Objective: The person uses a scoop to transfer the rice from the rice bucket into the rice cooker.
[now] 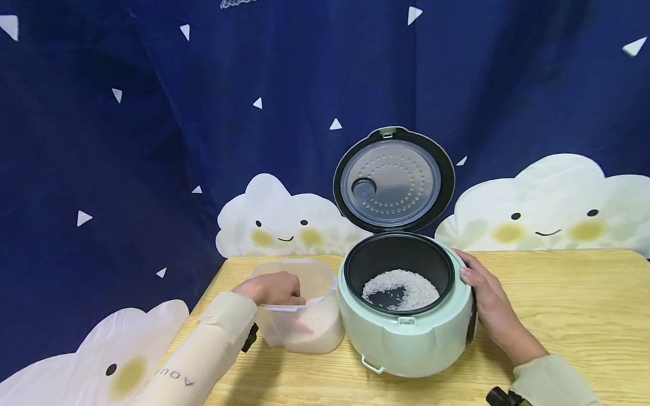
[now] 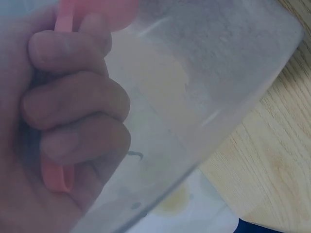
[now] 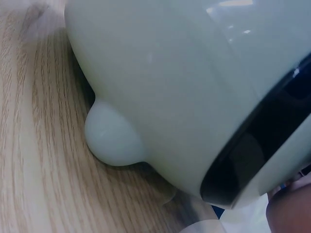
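Note:
My left hand (image 1: 275, 288) reaches into a clear plastic container (image 1: 272, 330) of white rice (image 1: 323, 327). Its fingers are curled round the handle of a pink scoop (image 2: 112, 12), whose bowl is down at the rice, partly cut off in the left wrist view. Beside the container stands a mint-green rice cooker (image 1: 405, 351) with its lid (image 1: 390, 182) raised. In its dark inner pot (image 1: 357, 264), loose rice (image 1: 420, 289) covers part of the bottom. My right hand (image 1: 492, 306) rests against the cooker's right side near the rim, fingers extended.
Both vessels stand on a wood-grain table (image 1: 575, 317), the container close to the cooker's left side. Behind hangs a dark blue curtain (image 1: 289, 58) with white triangles and smiling clouds. A black wrist mount (image 1: 503, 400) sticks out by the right sleeve.

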A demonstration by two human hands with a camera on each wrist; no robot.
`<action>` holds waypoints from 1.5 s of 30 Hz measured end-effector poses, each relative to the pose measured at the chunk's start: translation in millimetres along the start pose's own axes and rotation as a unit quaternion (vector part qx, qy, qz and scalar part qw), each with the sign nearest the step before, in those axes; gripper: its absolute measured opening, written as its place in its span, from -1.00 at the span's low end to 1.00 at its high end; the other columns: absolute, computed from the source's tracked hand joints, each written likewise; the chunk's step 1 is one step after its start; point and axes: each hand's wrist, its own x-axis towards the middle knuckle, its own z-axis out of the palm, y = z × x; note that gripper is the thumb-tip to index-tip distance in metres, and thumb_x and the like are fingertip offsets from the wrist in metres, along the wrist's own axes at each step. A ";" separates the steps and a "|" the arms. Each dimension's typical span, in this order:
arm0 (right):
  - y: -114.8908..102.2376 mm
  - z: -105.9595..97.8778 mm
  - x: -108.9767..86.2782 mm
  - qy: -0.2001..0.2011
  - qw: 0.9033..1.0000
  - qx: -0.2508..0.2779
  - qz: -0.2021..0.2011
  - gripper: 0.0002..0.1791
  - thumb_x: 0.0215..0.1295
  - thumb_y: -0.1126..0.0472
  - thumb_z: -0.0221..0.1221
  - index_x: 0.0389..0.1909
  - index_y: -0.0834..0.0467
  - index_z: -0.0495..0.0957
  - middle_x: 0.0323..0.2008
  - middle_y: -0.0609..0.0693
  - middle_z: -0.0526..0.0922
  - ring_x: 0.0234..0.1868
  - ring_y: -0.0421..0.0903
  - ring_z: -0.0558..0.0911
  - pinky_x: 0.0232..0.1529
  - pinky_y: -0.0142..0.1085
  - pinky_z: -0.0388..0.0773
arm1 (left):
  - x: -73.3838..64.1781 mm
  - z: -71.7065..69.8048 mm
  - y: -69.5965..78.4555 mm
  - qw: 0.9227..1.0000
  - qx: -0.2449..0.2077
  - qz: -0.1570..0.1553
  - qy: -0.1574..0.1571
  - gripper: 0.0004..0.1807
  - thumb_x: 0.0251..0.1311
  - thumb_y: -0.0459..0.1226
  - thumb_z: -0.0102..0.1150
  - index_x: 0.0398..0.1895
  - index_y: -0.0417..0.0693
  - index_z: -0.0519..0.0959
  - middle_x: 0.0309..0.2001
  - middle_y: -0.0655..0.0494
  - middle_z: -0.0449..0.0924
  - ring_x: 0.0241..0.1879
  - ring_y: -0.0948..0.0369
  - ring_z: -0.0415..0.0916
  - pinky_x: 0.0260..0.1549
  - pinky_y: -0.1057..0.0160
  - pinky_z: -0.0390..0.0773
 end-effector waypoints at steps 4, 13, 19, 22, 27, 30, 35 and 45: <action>-0.9 1.7 1.3 -0.007 1.000 0.000 0.010 -0.42 0.64 0.04 -0.23 0.56 0.14 0.21 0.29 -0.55 0.42 0.30 -0.62 0.36 0.22 -0.75 0.24 | -1.0 1.2 -1.5 1.000 0.009 0.004 0.002 -0.63 0.42 -0.12 0.14 -0.60 0.02 0.63 -0.62 0.28 0.45 -0.57 0.33 0.33 -0.53 0.38 0.32; -0.3 -2.3 2.3 -0.022 1.000 -0.002 0.020 -0.40 0.66 0.00 -0.24 0.58 0.14 0.16 0.31 -0.55 0.38 0.30 -0.66 0.32 0.21 -0.77 0.22 | 1.4 2.7 -1.3 1.000 0.006 0.011 0.008 -0.57 0.40 -0.12 0.10 -0.72 0.11 0.50 -0.68 0.32 0.36 -0.62 0.35 0.26 -0.58 0.39 0.24; -4.6 -2.0 1.6 -0.017 1.000 0.003 0.025 -0.39 0.67 -0.02 -0.22 0.57 0.19 0.16 0.28 -0.54 0.39 0.29 -0.66 0.32 0.21 -0.76 0.22 | 3.8 3.1 0.3 1.000 0.001 0.009 0.005 -0.56 0.38 -0.12 0.10 -0.74 0.11 0.49 -0.69 0.31 0.35 -0.63 0.35 0.26 -0.59 0.38 0.24; -6.4 -1.7 1.4 -0.028 0.999 0.018 0.032 -0.40 0.66 0.01 -0.20 0.58 0.17 0.15 0.29 -0.51 0.40 0.29 -0.63 0.35 0.20 -0.75 0.25 | 3.1 3.4 0.3 1.000 -0.003 0.007 0.005 -0.58 0.38 -0.13 0.11 -0.72 0.09 0.52 -0.68 0.30 0.37 -0.62 0.34 0.27 -0.57 0.39 0.26; -7.6 -0.9 2.4 -0.032 0.998 0.041 0.041 -0.42 0.64 0.08 -0.18 0.57 0.18 0.14 0.29 -0.47 0.41 0.28 -0.59 0.38 0.20 -0.73 0.28 | 1.9 2.8 0.4 1.000 -0.005 0.009 0.002 -0.57 0.37 -0.14 0.10 -0.74 0.11 0.48 -0.70 0.31 0.34 -0.63 0.35 0.25 -0.59 0.39 0.23; -7.1 0.3 3.2 -0.023 0.998 0.035 0.048 -0.43 0.64 0.08 -0.19 0.57 0.18 0.15 0.27 -0.51 0.40 0.27 -0.63 0.36 0.19 -0.75 0.26 | 1.4 1.5 0.4 1.000 -0.006 0.013 0.001 -0.54 0.37 -0.14 0.10 -0.78 0.14 0.42 -0.72 0.32 0.30 -0.66 0.37 0.20 -0.61 0.39 0.18; -5.7 0.3 3.0 -0.015 0.998 0.014 0.051 -0.42 0.64 0.05 -0.19 0.56 0.16 0.15 0.27 -0.53 0.38 0.28 -0.65 0.31 0.20 -0.77 0.22 | 0.3 0.3 0.7 1.000 -0.014 0.021 0.007 -0.53 0.38 -0.13 0.08 -0.79 0.18 0.40 -0.73 0.35 0.26 -0.66 0.37 0.17 -0.61 0.39 0.15; -4.3 1.0 2.5 -0.009 0.999 0.007 0.034 -0.44 0.62 0.06 -0.17 0.52 0.15 0.22 0.25 -0.53 0.41 0.29 -0.62 0.32 0.22 -0.77 0.19 | -3.9 -4.2 0.2 0.997 -0.062 0.032 0.025 -0.56 0.26 -0.18 0.04 -0.83 0.21 0.35 -0.76 0.39 0.18 -0.69 0.37 0.10 -0.63 0.38 0.10</action>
